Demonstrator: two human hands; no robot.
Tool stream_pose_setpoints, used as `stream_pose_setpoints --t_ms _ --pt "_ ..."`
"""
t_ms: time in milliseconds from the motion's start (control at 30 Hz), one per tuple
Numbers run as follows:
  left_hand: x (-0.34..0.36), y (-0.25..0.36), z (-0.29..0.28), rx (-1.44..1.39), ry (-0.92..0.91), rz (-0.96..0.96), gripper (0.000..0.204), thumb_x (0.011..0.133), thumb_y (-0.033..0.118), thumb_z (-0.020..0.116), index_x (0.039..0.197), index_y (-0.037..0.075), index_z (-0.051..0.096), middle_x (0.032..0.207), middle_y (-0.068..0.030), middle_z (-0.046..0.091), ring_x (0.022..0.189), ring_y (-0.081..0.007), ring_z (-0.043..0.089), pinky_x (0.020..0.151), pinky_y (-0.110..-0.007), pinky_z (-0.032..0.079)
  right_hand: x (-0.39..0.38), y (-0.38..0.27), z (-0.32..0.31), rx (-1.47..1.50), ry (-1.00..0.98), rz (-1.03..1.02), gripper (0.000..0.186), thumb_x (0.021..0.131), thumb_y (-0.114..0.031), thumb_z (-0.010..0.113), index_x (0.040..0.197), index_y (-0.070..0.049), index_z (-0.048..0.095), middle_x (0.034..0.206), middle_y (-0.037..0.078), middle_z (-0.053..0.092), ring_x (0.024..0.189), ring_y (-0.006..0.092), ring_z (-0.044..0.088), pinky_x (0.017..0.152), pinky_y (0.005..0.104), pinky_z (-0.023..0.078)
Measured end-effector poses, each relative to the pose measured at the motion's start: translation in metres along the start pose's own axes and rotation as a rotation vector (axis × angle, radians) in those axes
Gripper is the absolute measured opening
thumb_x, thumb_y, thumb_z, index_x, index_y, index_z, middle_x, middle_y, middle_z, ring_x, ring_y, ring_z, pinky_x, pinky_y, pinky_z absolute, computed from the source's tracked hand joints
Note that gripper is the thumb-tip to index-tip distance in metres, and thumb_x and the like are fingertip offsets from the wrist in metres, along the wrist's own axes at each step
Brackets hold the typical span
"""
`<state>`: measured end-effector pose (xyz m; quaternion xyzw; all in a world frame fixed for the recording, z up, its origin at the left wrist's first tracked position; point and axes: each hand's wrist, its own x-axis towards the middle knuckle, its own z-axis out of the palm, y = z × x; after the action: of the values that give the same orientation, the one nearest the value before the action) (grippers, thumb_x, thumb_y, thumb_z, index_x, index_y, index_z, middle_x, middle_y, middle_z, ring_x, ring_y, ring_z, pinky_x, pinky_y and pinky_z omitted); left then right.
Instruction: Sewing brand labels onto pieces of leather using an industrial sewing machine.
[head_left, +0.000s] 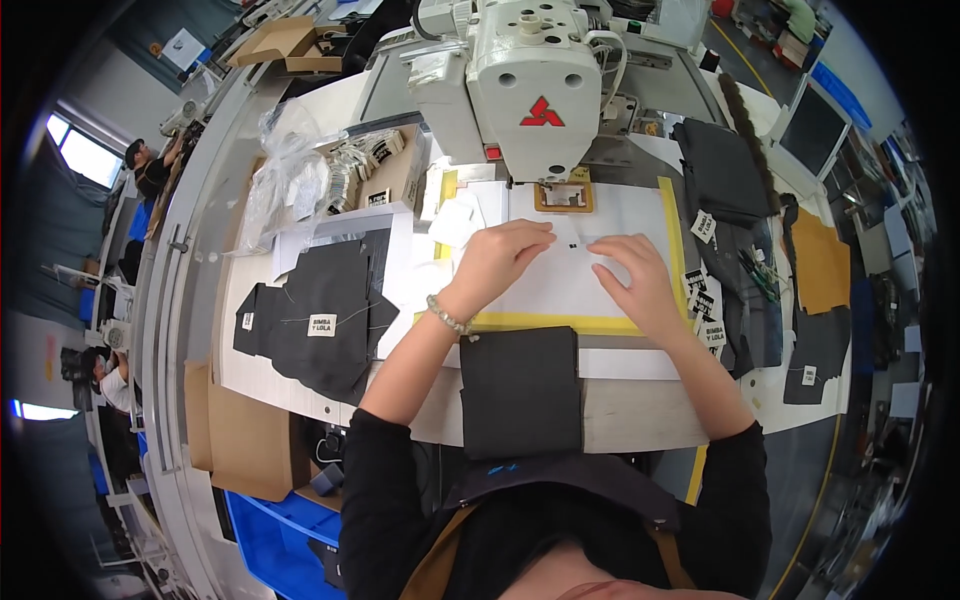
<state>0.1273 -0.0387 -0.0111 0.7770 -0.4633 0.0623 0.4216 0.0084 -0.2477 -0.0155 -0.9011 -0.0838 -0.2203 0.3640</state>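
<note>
Our dark apron (pixel 580 492) sits nearest, below a black fabric stack (pixel 521 392) at the edge of the desk (pixel 640 415); over the yellow-bordered white sheet (pixel 560 287) before the sewing machine (pixel 535 85), our left grip (pixel 501 257) curls loosely, its hold unclear, while our right grip (pixel 638 276) stands partly open, apparently empty

**Sewing workshop at work**

A large white industrial sewing machine (pixel 535 90) towers over a tabletop (pixel 630 410) bearing stacks of cut dark fabric (pixel 520 395) and a box (pixel 408 170) of labels, marks of a garment or textile workshop. At left, co-workers (pixel 153 172) sit along a row of further machines (pixel 184 118); a yellow line (pixel 737 50) marks the floor at right.
</note>
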Motion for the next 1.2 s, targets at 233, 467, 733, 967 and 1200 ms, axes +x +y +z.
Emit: stream_pose_setpoints --t_ms 233,467,733,967,1200 --pt "0.024 -0.036 0.027 0.142 -0.24 0.208 0.018 0.086 0.009 0.065 0.103 0.006 0.072 0.111 -0.0079 0.07 0.094 -0.0258 0.069 0.078 -0.034 0.057 0.01 0.033 0.008 -0.37 -0.156 -0.227 0.03 0.085 -0.02 0.068 0.113 -0.009 0.068 0.117 -0.001 0.067 0.098 0.0172 0.053 0.086 0.0339 0.039" --pt "0.02 -0.041 0.029 0.232 -0.254 0.221 0.026 0.087 0.009 0.062 0.112 0.006 0.067 0.119 -0.0098 0.067 0.101 -0.0265 0.067 0.083 -0.034 0.056 0.013 0.039 0.015 -0.427 -0.193 -0.198 0.035 0.089 -0.026 0.064 0.12 -0.01 0.065 0.125 -0.001 0.064 0.098 0.0169 0.051 0.085 0.0346 0.034" --pt "0.006 -0.02 0.029 0.466 -0.164 0.202 0.032 0.088 0.018 0.064 0.117 0.005 0.063 0.119 -0.0137 0.063 0.108 -0.0312 0.062 0.094 -0.039 0.05 0.016 0.044 0.021 -0.511 -0.217 -0.186 0.042 0.093 -0.028 0.058 0.131 -0.01 0.056 0.136 -0.001 0.055 0.109 0.0203 0.048 0.088 0.0397 0.032" --pt "0.014 -0.005 0.027 0.403 -0.212 0.172 0.042 0.087 0.028 0.066 0.12 0.003 0.059 0.124 -0.0169 0.059 0.117 -0.0313 0.056 0.097 -0.041 0.045 0.019 0.046 0.025 -0.521 -0.231 -0.158 0.043 0.092 -0.029 0.058 0.13 -0.01 0.056 0.131 0.0 0.057 0.113 0.0214 0.047 0.09 0.0434 0.032" --pt "0.029 -0.015 0.04 0.445 -0.124 0.225 0.062 0.087 0.047 0.061 0.125 -0.002 0.056 0.116 -0.0164 0.061 0.116 -0.0287 0.054 0.1 -0.042 0.037 0.021 0.047 0.025 -0.499 -0.252 -0.132 0.043 0.088 -0.029 0.059 0.128 -0.012 0.055 0.125 0.0 0.057 0.117 0.0209 0.045 0.092 0.0454 0.031"
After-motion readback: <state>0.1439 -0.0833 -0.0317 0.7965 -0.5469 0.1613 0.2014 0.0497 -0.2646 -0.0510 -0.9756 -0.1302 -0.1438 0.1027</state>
